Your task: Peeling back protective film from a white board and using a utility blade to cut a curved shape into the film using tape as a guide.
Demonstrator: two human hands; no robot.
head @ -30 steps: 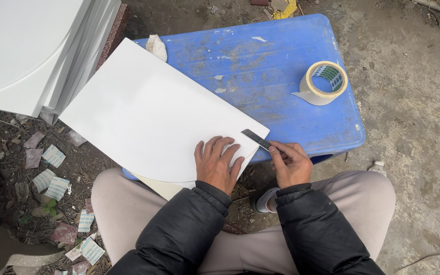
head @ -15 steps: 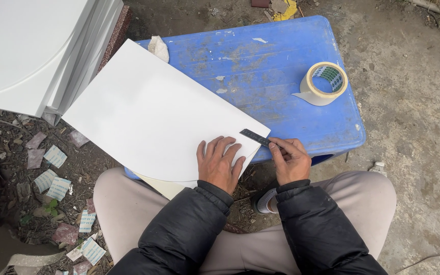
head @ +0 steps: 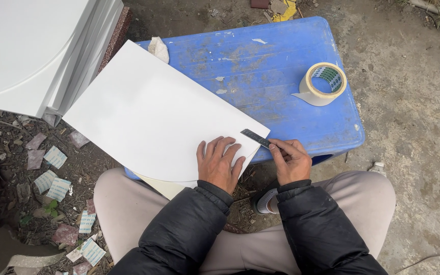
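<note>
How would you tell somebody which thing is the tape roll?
Find the big blue table in the middle. A large white sheet covers its left side; go to the bare right end instead. The tape roll lies there alone, a pale ring with a loose tail, the only round thing with a hole on the table.

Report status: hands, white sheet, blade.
Left hand flat on white rounded sheet. Right hand pinches thin dark blade at sheet's corner. Tape roll apart on blue plastic table.

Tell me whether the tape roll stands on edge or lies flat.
Flat: the tape roll rests on the blue table, its hole facing up.
</note>
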